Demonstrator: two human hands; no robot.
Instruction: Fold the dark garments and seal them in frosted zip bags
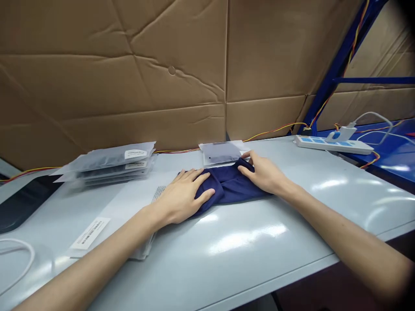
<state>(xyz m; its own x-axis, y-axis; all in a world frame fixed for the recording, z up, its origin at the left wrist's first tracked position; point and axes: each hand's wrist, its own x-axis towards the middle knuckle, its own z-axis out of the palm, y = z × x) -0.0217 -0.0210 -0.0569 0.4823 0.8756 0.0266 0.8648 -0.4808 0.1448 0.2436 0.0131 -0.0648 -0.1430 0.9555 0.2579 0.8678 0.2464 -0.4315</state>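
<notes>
I'm resting left hand [184, 194] on cloth [228, 183], fingers [202, 178] spread; right hand [264, 172] is pinching its 1 o'clock edge. Cloth's lying on desk [227, 255]. Probably folding; next move's needing steady left palm.

Matt cloth [236, 185], glossy tabletop [240, 263]

Creased brown cardboard [171, 95] stands along the far side of the pale grey table [246, 268]. At far right, a white power strip [355, 148] holding a white plug [346, 131] lies near a blue metal frame [327, 88]. Yellow and red wires [275, 129] run along the table's far edge. A dark flat object [24, 205] lies at left, a white cable [31, 252] nearer
</notes>
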